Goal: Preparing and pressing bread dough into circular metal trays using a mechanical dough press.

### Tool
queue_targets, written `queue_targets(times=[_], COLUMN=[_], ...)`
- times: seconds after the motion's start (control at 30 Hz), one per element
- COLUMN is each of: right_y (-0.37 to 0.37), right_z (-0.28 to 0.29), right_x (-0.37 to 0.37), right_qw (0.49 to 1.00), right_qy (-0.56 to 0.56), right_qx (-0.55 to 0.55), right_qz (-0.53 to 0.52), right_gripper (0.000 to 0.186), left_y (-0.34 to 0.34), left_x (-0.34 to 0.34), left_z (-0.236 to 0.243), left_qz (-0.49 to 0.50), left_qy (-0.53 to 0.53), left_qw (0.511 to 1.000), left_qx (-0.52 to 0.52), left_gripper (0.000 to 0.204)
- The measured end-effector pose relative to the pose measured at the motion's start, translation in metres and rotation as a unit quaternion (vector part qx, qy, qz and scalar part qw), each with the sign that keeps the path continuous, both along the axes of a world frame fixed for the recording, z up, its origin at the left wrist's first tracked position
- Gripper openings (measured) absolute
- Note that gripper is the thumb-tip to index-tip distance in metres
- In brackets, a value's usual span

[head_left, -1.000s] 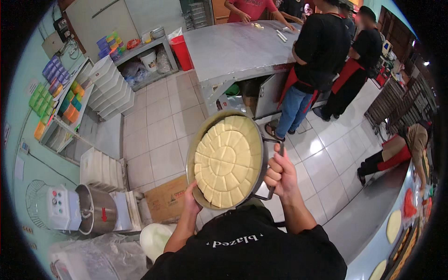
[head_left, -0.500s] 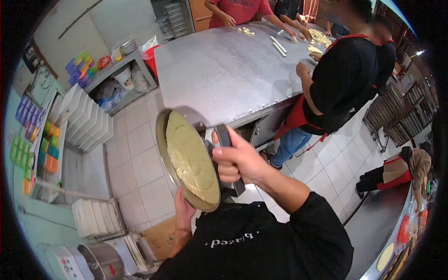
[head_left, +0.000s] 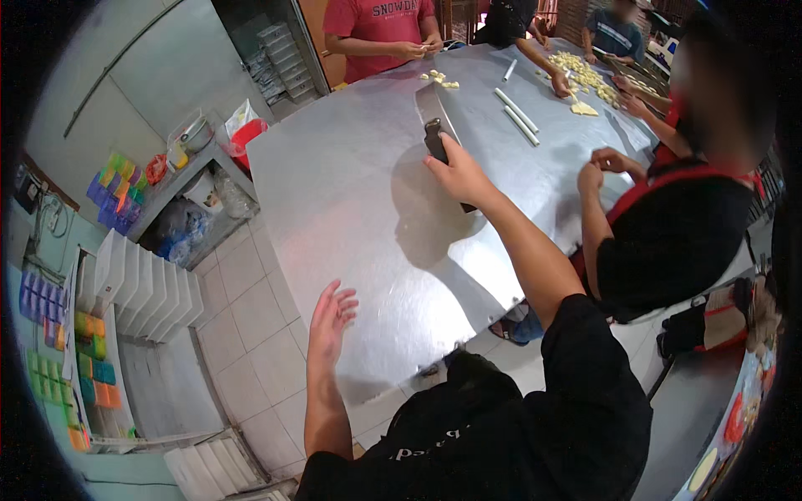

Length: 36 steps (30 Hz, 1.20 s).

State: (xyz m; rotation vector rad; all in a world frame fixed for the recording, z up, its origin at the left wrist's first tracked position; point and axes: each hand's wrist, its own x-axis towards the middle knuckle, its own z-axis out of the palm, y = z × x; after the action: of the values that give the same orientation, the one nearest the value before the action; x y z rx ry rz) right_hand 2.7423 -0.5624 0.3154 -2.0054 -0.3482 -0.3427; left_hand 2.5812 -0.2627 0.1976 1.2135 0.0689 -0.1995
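Big steel table (head_left: 351,217) fills the middle of the view, tiled floor (head_left: 242,334) on my left, white stacked trays (head_left: 142,284) further left by the wall. Change since a second ago: the round pan (head_left: 430,104) was flat over the floor with both hands on it and cut dough showing. Now it is turned edge-on and sits over the far middle of the table. I only see its thin rim, so I can't tell what is in it.

Right hand (head_left: 458,171) is closed tight round the pan's dark handle (head_left: 434,138), arm stretched out over the table. Left hand (head_left: 330,321) has let go: open, fingers spread, holding nothing, hovering at the table's near edge. So the pan now hangs from one hand, with no support under it.

Room: the near and left half of the table is bare. The far right has dough pieces (head_left: 576,71) and white rods (head_left: 518,108) just beside the pan. A co-worker in a black shirt (head_left: 668,242) stands close on my right, forearm near my right arm. Another person in a red shirt (head_left: 380,25) is at the far edge. The near table corner is close to my body
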Motion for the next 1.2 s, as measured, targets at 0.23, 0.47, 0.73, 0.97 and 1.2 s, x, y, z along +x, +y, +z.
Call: queue_targets(times=[0.23, 0.47, 0.73, 0.97, 1.2], right_y=[-0.063, -0.062, -0.062, -0.060, -0.041], right_z=[-0.055, -0.098, -0.108, -0.105, -0.110], right_x=[0.154, 0.207, 0.236, 0.251, 0.243], right_qw=[0.981, 0.956, 0.961, 0.959, 0.972], right_qy=[0.060, 0.170, 0.187, 0.176, 0.163], right_qx=[-0.180, -0.238, -0.205, -0.220, -0.169], right_qz=[-0.028, 0.014, -0.003, -0.020, -0.022], right_gripper=[0.028, 0.026, 0.023, 0.022, 0.024], left_y=[-0.168, -0.290, -0.331, -0.304, -0.280], left_x=[0.275, 0.441, 0.458, 0.466, 0.463], left_z=[-0.016, -0.117, -0.151, -0.158, -0.155], left_qz=[-0.068, -0.038, -0.079, -0.070, -0.062], left_qy=[0.033, 0.154, 0.188, 0.194, 0.192], left_qw=[0.976, 0.960, 0.937, 0.925, 0.913], left_qx=[-0.204, -0.229, -0.283, -0.319, -0.355], left_gripper=[0.040, 0.047, 0.047, 0.047, 0.047])
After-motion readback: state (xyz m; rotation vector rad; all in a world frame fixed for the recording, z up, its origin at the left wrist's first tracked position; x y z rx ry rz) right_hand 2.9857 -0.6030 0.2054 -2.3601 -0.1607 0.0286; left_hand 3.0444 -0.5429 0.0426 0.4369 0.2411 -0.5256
